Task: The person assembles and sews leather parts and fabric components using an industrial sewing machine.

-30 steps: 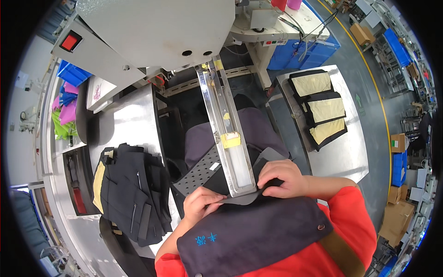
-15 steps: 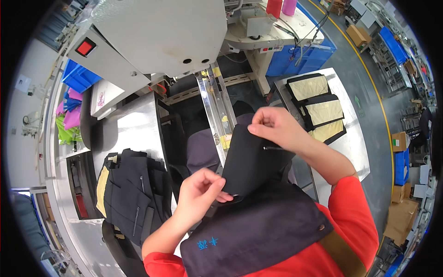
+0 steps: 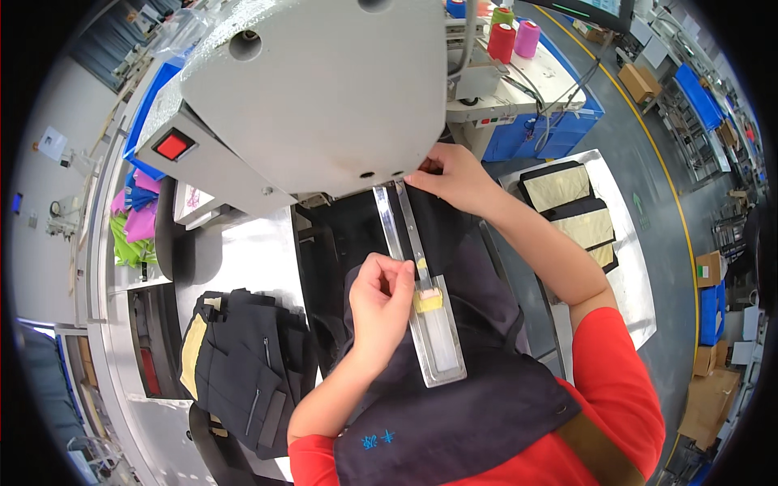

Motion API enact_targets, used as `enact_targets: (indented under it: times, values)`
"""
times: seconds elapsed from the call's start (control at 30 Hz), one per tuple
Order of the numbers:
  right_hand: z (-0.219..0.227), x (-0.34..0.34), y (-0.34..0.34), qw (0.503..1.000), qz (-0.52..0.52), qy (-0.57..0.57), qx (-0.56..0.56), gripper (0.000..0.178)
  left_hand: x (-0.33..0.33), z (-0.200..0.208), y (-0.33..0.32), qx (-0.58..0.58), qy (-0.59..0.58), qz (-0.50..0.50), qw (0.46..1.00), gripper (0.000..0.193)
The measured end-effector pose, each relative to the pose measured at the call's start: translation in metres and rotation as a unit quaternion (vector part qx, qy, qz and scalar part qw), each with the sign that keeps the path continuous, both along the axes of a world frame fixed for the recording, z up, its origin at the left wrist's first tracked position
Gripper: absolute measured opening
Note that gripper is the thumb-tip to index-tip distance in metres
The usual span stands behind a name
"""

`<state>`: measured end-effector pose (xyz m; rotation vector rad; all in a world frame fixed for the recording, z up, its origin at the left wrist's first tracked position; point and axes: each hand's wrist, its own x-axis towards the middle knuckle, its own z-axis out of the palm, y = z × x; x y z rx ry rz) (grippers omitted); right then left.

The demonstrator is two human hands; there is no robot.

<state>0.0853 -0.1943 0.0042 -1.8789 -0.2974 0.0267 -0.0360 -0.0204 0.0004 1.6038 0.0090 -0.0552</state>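
Observation:
My right hand (image 3: pixel 446 178) reaches up to the lower edge of the grey machine head (image 3: pixel 316 97), fingers pinched at the top of a black cloth panel (image 3: pixel 433 217). The panel spreads downward on the right side of a narrow metal rail (image 3: pixel 410 231); its far edge is hidden under the machine. Beside the rail's left side is my left hand (image 3: pixel 379 301), thumb and forefinger pressed together. What lies in that pinch, if anything, is hidden. Just right of it, the rail widens into a metal plate with a long pale slot (image 3: pixel 440 344) and yellow tape (image 3: pixel 428 300).
Dark garment pieces (image 3: pixel 247 368) with zips are piled on the metal table at left. Cream-and-black pieces (image 3: pixel 583 227) lie on the right table. A red switch (image 3: pixel 172 146) sits on the machine's left side. Thread cones (image 3: pixel 502 42) stand on the machine behind.
My hands have carried the black cloth panel from in front of me up to the machine. The right hand moved farther and to the left; the left hand rose toward the rail, whose near end now shows.

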Motion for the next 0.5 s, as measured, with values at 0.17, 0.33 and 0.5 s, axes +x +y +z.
enact_targets:
  times: [0.17,0.33,0.5]
  values:
    - [-0.003,-0.015,0.007,0.998,-0.024,-0.02,0.056,0.015,-0.007,-0.008,-0.005,0.043,-0.086,0.042,0.994,0.016]
    - [-0.002,-0.019,0.006,0.998,-0.029,0.008,0.047,0.014,-0.008,-0.008,-0.004,0.06,-0.087,0.035,0.994,0.019]
    - [-0.006,-0.019,0.008,0.997,-0.03,-0.031,0.064,0.012,-0.011,-0.012,-0.003,0.011,-0.067,0.031,0.997,0.02]
